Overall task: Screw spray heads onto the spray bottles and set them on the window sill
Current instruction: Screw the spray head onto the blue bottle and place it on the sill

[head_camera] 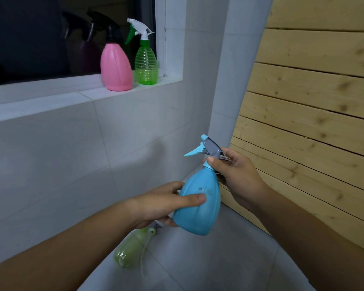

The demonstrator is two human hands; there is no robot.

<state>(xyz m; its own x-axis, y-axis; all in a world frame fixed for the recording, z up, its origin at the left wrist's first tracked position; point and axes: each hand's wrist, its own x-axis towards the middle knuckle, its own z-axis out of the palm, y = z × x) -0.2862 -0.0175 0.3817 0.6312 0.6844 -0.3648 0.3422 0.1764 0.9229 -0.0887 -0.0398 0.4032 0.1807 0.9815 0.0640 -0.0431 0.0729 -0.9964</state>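
While twisting, left hand (pixel 156 203) fingers (pixel 192 198) wrapped round the blue bottle (pixel 198 204) body, right hand (pixel 237 175) fingers (pixel 213 162) pinching the spray head (pixel 208 149) collar just above. Could cross-thread if the tilted bottle turns under a loose grip. Pink bottle (pixel 116 66) and green bottle (pixel 145 64) already up on the window sill (pixel 88 94). Below the left fingers, a pale green bottle (pixel 131 247) lying blurred, half hidden. Collar threads covered; tightness impossible to judge.

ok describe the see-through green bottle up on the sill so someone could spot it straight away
Look at the white window sill under the dark window, upper left. Two bottles stand at its right end. It is the right-hand one, the clear green bottle: ribbed and see-through with a white and green spray head, while the pink bottle beside it is opaque with a black head.
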